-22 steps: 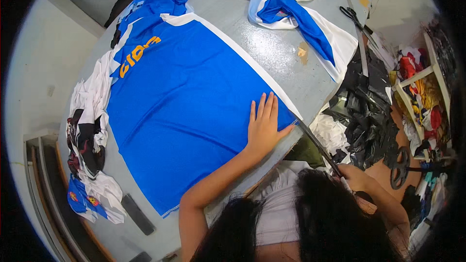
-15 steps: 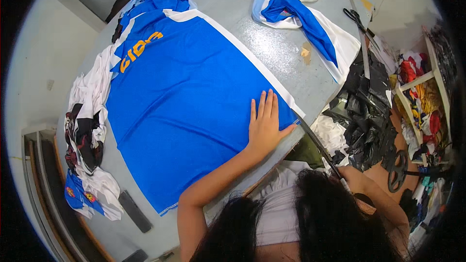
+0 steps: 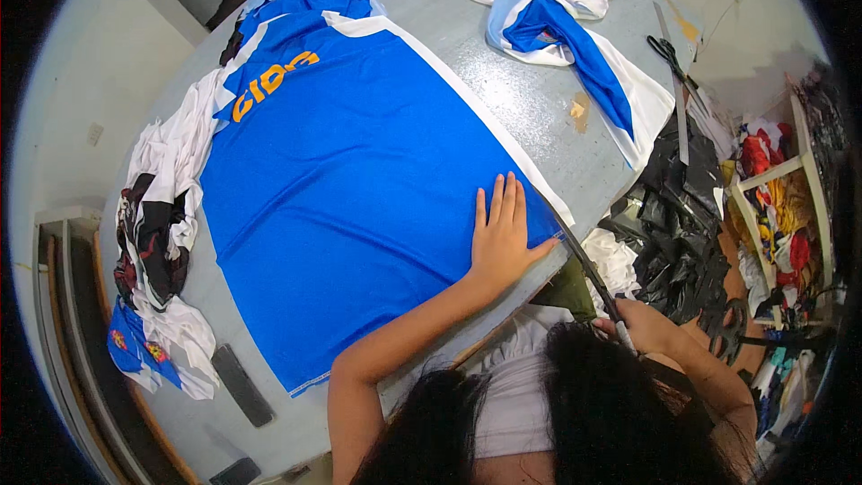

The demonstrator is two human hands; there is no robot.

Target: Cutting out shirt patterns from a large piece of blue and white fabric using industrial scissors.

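A blue shirt panel (image 3: pixel 359 171) with orange lettering lies spread on the grey table, a white strip (image 3: pixel 476 108) along its right edge. My left hand (image 3: pixel 503 233) rests flat on the panel's near right corner, fingers stretched out and thumb to the side. Just right of it, my right hand (image 3: pixel 642 325) grips long dark-bladed scissors (image 3: pixel 588 265) beyond the table's near edge. The blades reach up between the blue cloth and the white strip. Their handles are partly hidden by my fingers.
White and blue garments (image 3: pixel 561 27) lie at the far right; more crumpled clothes (image 3: pixel 162 216) line the left edge. Black-handled scissors (image 3: pixel 669 54) and a metal ruler (image 3: pixel 682 117) sit at the right. Dark bars (image 3: pixel 242 386) lie near left. Black plastic bags (image 3: pixel 678 224) fill the space beside the table.
The scissors have moved a little further up along the white strip, with my right hand closer to the table. The left hand stays on the same corner. The view has shifted slightly.
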